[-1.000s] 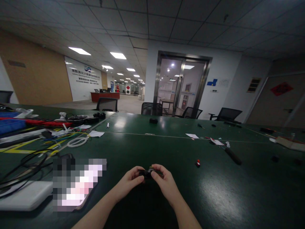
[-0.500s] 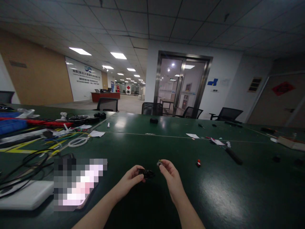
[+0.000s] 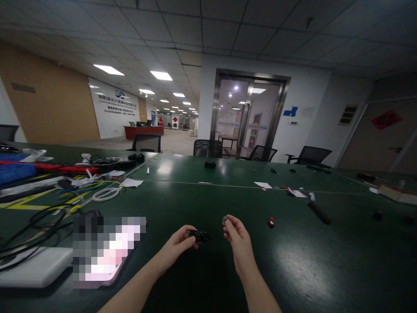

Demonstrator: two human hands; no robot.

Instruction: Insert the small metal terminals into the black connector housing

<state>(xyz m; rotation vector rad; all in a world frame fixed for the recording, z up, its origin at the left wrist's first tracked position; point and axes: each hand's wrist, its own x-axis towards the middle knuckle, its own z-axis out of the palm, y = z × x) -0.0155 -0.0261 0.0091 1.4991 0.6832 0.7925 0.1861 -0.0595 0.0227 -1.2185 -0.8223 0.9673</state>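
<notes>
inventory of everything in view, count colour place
elongated black part: one, black, lower centre
small metallic piece: one, grey, right of it
small red object: one, red and black, right
black-handled tool: one, black, farther right
white coiled cable: one, white, table left
black mesh chairs: at least five, black, beyond table
dark green table: one, green, foreground
glass double door: one, silver frame, background
other clutter: uncountable, mixed, table left
left hand: one, holding black part
right hand: one, holding metallic piece

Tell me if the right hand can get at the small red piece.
Probably yes: nothing visible stands between the right hand and the red piece, though the hand's fingers pinch a small part.
</notes>
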